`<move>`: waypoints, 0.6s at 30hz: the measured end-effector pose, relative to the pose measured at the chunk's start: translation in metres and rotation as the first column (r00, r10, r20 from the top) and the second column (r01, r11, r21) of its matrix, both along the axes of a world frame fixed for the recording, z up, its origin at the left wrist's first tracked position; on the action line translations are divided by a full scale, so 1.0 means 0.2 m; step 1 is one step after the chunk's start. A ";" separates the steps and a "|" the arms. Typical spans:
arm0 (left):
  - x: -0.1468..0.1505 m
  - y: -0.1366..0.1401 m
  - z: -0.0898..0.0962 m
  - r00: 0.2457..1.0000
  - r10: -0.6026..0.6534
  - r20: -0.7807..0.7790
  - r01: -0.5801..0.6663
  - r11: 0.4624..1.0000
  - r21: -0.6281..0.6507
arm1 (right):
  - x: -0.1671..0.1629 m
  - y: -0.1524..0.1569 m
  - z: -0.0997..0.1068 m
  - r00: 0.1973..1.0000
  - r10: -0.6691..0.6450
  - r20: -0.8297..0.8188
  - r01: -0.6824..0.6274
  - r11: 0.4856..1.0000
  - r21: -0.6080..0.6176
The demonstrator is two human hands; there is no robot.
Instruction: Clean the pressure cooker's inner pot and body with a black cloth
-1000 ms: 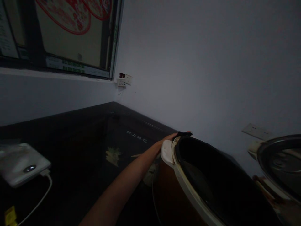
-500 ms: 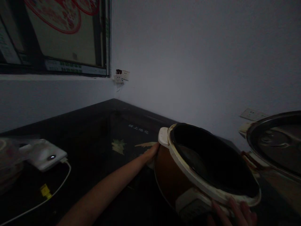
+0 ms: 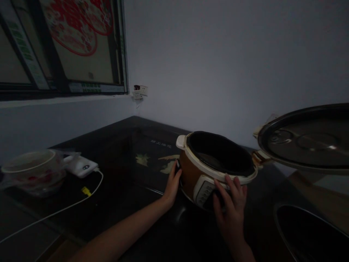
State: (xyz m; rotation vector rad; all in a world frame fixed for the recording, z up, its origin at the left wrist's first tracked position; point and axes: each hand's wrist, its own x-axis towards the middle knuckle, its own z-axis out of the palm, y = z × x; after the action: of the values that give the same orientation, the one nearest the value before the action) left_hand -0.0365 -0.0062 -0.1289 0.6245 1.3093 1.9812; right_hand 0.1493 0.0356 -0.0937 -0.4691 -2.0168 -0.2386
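A brown electric pressure cooker (image 3: 188,171) with a worn white rim is between my hands over the black tabletop. Its lid (image 3: 305,138) is swung open to the right, and the dark inside shows. My left hand (image 3: 172,183) grips its left side below the white lug, thumb and fingers against the body. The fingers of my right hand (image 3: 231,202) press on the front right, over the rim and beside the button panel (image 3: 204,193). Whether the base rests on the table is hard to see in the dim light.
On the left stand a flowered bowl in clear plastic (image 3: 35,171) and a white power bank (image 3: 81,165) with a white cable (image 3: 65,207). A dark round vessel (image 3: 308,233) is at lower right. Walls with sockets (image 3: 140,91) border the black table (image 3: 122,145).
The cooker has moved farther from me and slightly left, and looks less tilted. Both hands have gone with it. My view has shifted, bringing the bowl and the round vessel more into sight.
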 end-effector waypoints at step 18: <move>0.57 -0.39 0.48 0.859 0.049 0.510 -0.064 0.998 0.012 | 0.12 -0.14 0.14 0.956 0.278 -0.088 -0.292 0.918 -0.268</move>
State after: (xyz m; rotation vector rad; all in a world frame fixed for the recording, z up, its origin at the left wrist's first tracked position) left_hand 0.0766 -0.0844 -0.0336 0.0502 0.9760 2.0266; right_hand 0.1729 0.0067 -0.0653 -0.3428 -2.0505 0.2384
